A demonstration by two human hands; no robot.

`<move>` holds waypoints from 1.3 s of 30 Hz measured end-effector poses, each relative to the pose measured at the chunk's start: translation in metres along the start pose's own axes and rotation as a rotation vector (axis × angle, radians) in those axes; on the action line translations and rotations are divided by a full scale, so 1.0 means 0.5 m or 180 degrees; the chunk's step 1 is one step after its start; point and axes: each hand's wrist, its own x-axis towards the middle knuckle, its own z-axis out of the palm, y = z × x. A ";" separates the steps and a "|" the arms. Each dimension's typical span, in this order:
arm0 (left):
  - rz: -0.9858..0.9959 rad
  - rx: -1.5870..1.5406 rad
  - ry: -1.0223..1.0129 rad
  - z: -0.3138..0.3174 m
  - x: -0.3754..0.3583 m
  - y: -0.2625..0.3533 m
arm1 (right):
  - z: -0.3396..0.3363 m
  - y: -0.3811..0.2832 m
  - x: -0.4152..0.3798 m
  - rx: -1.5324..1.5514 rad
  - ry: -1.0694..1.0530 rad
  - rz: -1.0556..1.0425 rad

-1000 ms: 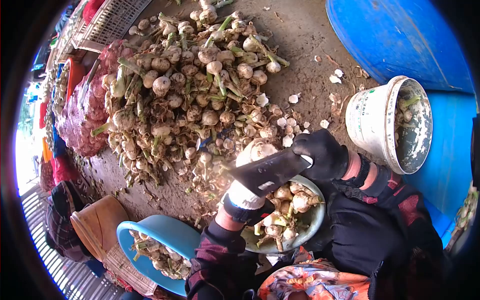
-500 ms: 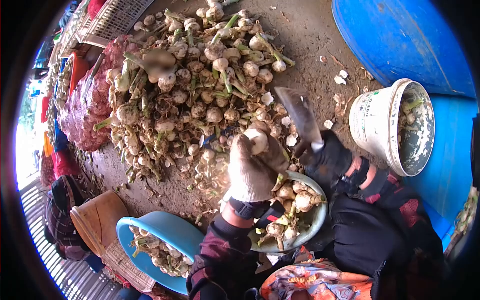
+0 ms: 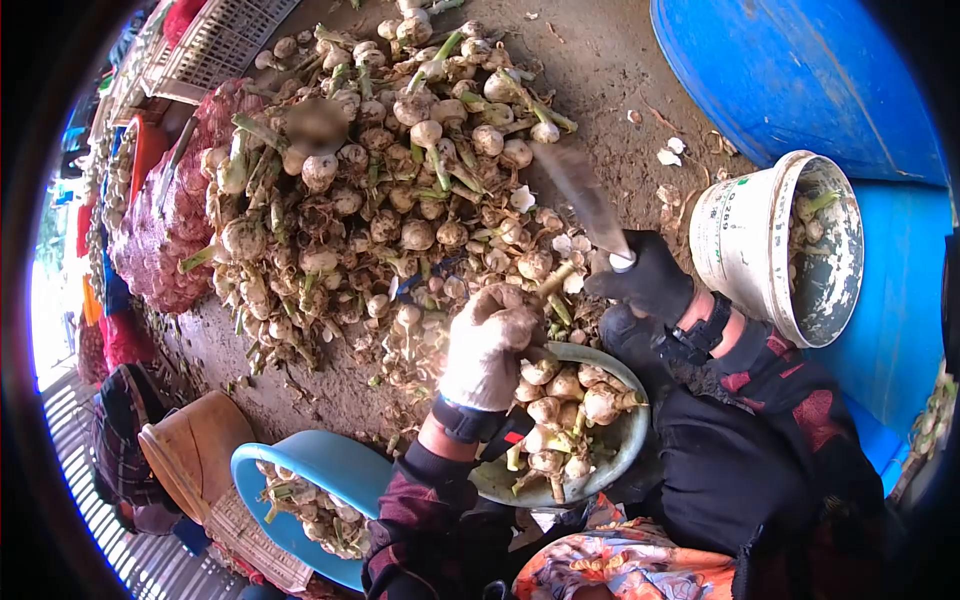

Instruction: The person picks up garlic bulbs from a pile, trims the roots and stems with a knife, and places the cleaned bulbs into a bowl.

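Note:
My left hand (image 3: 480, 350), in a whitish glove, is closed around a garlic bulb. Its stem (image 3: 556, 281) sticks out toward the right, while the fingers hide most of the bulb. In a black glove, my right hand (image 3: 655, 275) grips the handle of a wide-bladed knife (image 3: 585, 200). The blade points up and left, apart from the held garlic and slightly blurred. Right below my left hand sits a basin (image 3: 640, 440) holding several trimmed garlic bulbs (image 3: 603, 402). Beyond both hands spreads a large heap of garlic (image 3: 400, 190) with stems and dirt on it.
A white bucket (image 3: 735, 240) with some garlic inside lies tilted at right, beside a big blue barrel (image 3: 800, 80). At lower left are a blue tub (image 3: 335, 465) of garlic and a brown bucket (image 3: 195, 445). A pink mesh sack (image 3: 165, 240) and a crate (image 3: 215, 45) stand upper left.
The knife and my right hand have lifted up and away from my left hand. My left hand has shifted slightly down and left, and the garlic's stem now points right.

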 end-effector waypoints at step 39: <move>0.0467 0.1304 -0.0485 -0.023 0.031 0.047 | 0.037 -0.054 -0.026 -0.1828 -0.0196 -0.1631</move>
